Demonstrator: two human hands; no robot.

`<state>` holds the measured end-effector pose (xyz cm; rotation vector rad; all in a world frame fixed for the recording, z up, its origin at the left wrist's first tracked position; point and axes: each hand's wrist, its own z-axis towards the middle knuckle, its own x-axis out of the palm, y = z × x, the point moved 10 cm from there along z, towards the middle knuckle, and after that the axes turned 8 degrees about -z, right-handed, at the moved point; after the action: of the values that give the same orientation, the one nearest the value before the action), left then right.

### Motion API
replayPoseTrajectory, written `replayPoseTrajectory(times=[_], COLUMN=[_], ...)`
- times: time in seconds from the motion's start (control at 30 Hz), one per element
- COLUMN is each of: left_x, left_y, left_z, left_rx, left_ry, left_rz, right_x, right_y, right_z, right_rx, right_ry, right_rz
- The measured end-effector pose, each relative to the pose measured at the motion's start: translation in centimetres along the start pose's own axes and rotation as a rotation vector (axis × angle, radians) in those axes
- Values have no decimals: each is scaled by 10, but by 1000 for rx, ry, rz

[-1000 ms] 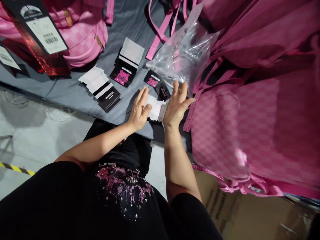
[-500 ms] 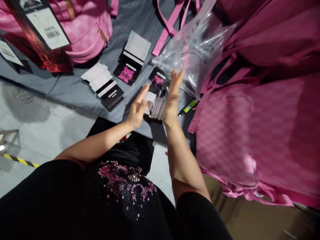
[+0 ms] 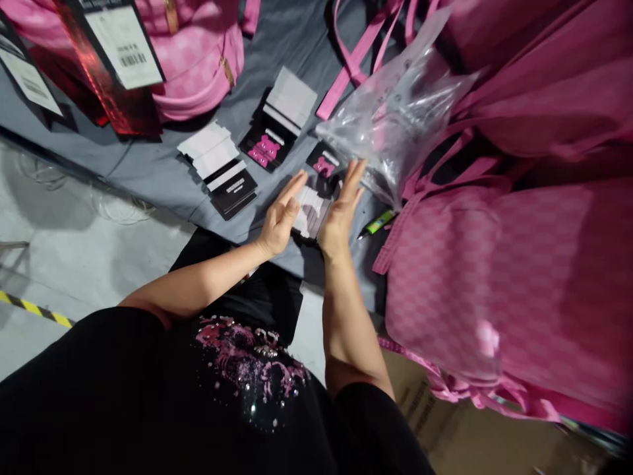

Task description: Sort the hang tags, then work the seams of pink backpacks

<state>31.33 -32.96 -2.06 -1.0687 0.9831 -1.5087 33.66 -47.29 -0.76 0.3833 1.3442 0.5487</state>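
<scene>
Between my two palms sits a row of stacked cards (image 3: 311, 214), light edges up, on the grey cloth. Against its left side is my left hand (image 3: 281, 221), open, with fingers stretched forward. My right hand (image 3: 340, 221) lies along the other side, open, its fingers extended and its palm towards the cards. Just beyond the fingertips rests a black card with a pink bear print (image 3: 324, 165). A fanned stack of black-and-white tags (image 3: 232, 194) lies left of my left hand, and another stack with pink bears (image 3: 266, 150) is farther back.
A green pen (image 3: 378, 224) lies right of my right hand. Behind it is a crumpled clear plastic bag (image 3: 395, 112). Pink checkered bags (image 3: 445, 277) fill the right side. At upper left is a pink backpack (image 3: 198, 72) with hanging barcode tags (image 3: 127, 49). The cloth-covered table's edge (image 3: 163, 204) runs in front.
The view has shifted slightly, moving the tabletop things rightward. Both hands stay open around the row of cards; the row's top looks more uneven and tilted now.
</scene>
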Motion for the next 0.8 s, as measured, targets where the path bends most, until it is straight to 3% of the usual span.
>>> replayPoseTrajectory(times=[0.17, 0.3, 0.37, 0.43, 0.6, 0.7, 0.8], left_x=[4, 3, 4, 4, 1, 2, -2], left_y=[-2, -2, -1, -4, 0, 0, 5], left_z=[1, 1, 1, 1, 1, 0, -1], left_rx=[-10, -21, -29, -3, -52, -31, -62], left_ry=[26, 24, 34, 30, 13, 16, -31], left_rz=[-14, -1, -9, -20, -33, -70, -119], right_x=[-6, 0, -5, -12, 5, -3, -2], right_y=[11, 14, 16, 15, 7, 3, -3], right_z=[-2, 4, 7, 9, 13, 15, 16], right_rx=[-35, -20, -36, -24, -1, 15, 54], right_ry=[-14, 81, 33, -51, 61, -24, 0], right_rz=[-34, -130, -116, -120, -101, -65, -37])
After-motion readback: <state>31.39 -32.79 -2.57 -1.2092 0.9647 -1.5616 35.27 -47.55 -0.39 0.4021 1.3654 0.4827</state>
